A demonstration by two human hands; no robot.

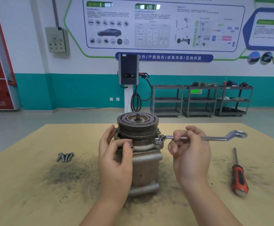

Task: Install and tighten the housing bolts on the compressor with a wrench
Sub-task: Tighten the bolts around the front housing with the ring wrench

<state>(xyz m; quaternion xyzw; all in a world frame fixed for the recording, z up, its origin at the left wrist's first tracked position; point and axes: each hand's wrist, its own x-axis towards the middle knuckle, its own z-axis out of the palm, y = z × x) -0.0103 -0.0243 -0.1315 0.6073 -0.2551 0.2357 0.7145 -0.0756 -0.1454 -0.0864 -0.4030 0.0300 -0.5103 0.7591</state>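
The compressor [145, 163] stands upright in the middle of the workbench, its dark pulley [137, 123] on top. My left hand [115, 154] wraps the left side of the housing flange, thumb and fingers against it. My right hand [190, 149] grips the shaft of a silver ring wrench [214, 138]. The wrench lies level, its near ring end [158, 141] set over a bolt on the flange's right side. Several loose bolts [65, 157] lie in a small pile on the bench to the left.
A screwdriver with a red and black handle [239, 176] lies on the bench at the right. Dark grit is scattered over the tan workbench [35, 201] around the compressor. Beyond the bench are a charging post [129, 70] and metal shelf carts [198, 100].
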